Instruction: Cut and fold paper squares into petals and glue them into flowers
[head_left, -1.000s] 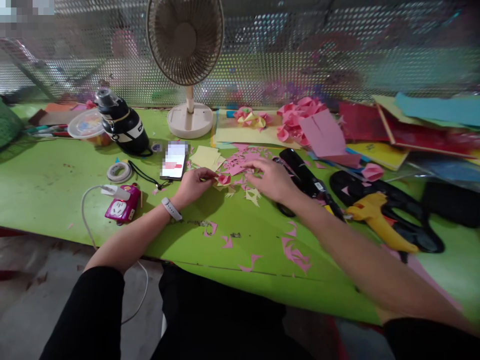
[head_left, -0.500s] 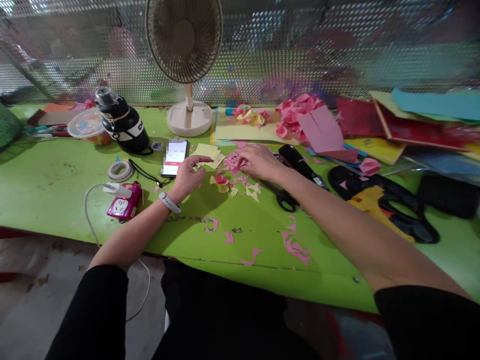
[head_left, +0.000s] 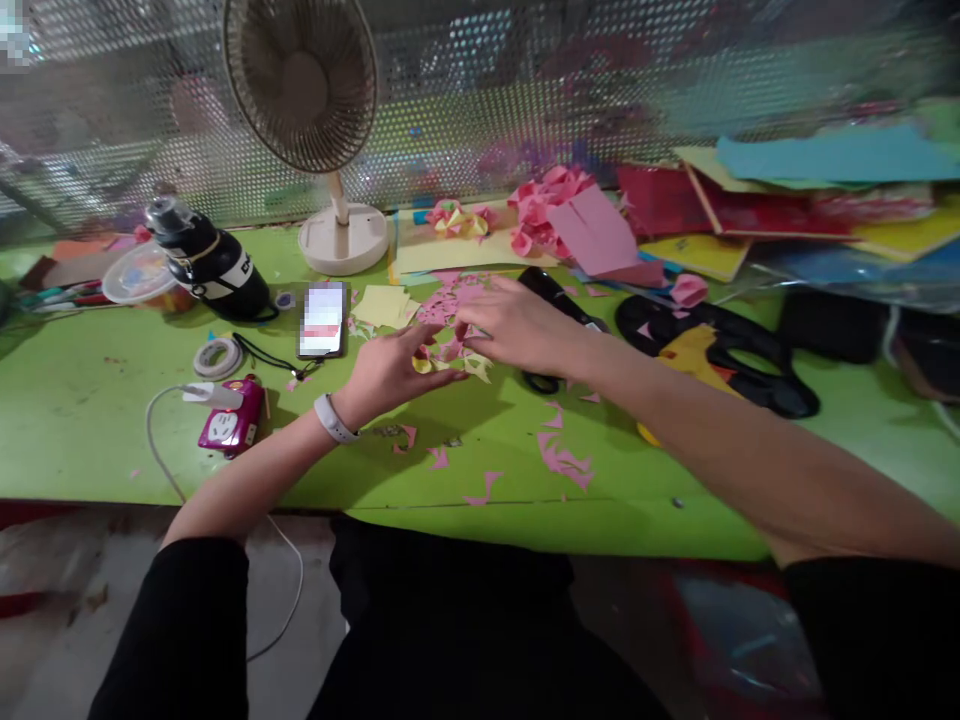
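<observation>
A small paper flower (head_left: 422, 361), yellow and pink, lies on the green table, partly hidden by my hands. My left hand (head_left: 390, 372) reaches beside it from the left, thumb and fingers apart, with nothing visible in its grasp. My right hand (head_left: 517, 325) hovers over the right side of the same spot with bent fingers. Green shows through the gap between its fingertips. Whether either hand touches the flower is unclear. Just beyond the fingertips lies a pile of pink paper scraps (head_left: 454, 292). Pale yellow cut scraps (head_left: 478, 367) sit under my right fingers.
Yellow paper squares (head_left: 381, 305) and a phone (head_left: 322, 320) lie left of the scraps. Behind stand a fan (head_left: 343, 240) and a black bottle (head_left: 214, 265). Scissors (head_left: 541, 382), a black stapler-like tool (head_left: 555, 298), and a yellow-and-black tool (head_left: 686, 355) are at right, before stacked coloured paper (head_left: 825, 160).
My left hand has moved right, from the yellow squares to the flower, and its fingers have spread. My right hand has come from the pink pile towards the flower. The view has turned slightly.
</observation>
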